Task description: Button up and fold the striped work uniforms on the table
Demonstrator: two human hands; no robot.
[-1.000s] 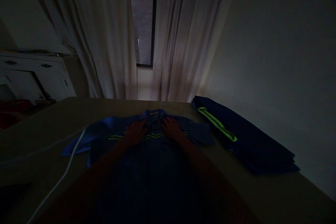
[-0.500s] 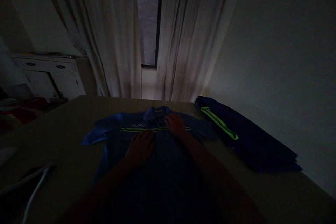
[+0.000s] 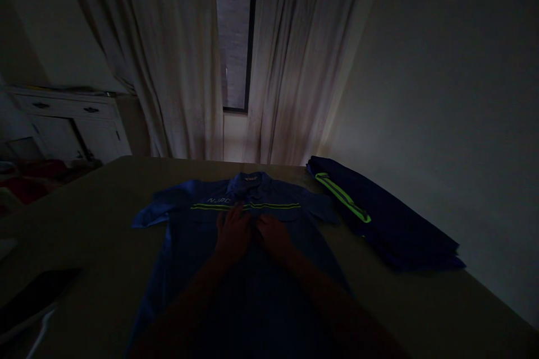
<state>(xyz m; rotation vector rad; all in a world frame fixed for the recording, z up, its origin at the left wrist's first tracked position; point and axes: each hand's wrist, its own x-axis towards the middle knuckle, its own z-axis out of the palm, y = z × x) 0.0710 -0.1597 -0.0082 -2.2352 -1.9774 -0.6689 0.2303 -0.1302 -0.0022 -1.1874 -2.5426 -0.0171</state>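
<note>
A blue short-sleeved work shirt lies spread front up, its collar at the far end. It has pale chest lettering and a yellow-green stripe across the chest. My left hand rests on the shirt just left of the front placket, below the stripe, fingers stretched out. Close beside it, across the placket, is my right hand. Its fingers are bent and appear closed on the shirt's front edge, though dim light hides the fingertips.
The shirt lies on a wide tabletop. Folded dark blue clothing with a bright green strip lies to the right by the wall. At the near left are a dark flat object and a white cable. Curtains hang behind.
My right hand has moved down from beside the collar to the placket below the stripe. My left hand has shifted slightly up and right, so the hands are now close together.
</note>
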